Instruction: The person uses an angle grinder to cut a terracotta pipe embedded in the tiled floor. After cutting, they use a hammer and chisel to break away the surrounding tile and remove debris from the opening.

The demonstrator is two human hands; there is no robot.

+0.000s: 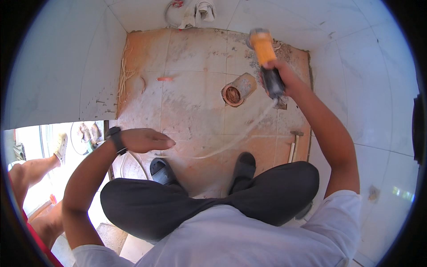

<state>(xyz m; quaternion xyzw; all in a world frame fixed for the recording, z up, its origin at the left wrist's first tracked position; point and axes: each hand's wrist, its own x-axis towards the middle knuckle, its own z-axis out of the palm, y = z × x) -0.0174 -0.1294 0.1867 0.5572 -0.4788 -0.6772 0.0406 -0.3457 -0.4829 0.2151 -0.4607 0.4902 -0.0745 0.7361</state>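
Observation:
My right hand (pixel 286 76) is wrapped round the black handle of an orange-and-black angle grinder (pixel 264 50), its round head pointing toward the far wall. The grinder is slightly blurred and hangs over the dusty floor near the far right corner. From its rear end a pale cord (pixel 231 147) curves down and left. My left hand (pixel 144 140), fingers stretched out and holding nothing, hovers over the floor beside my left foot. A short round pipe stub (pixel 240 90) with a brownish inside stands out of the floor, left of the grinder.
Tiled walls enclose the orange-stained floor (pixel 191 104). A hammer (pixel 296 147) lies by the right wall beside a pale stick. Screws (pixel 101 102) show at the left panel. Thin pale strands (pixel 123 73) lie at the left edge. Another person's leg (pixel 33 171) is at left.

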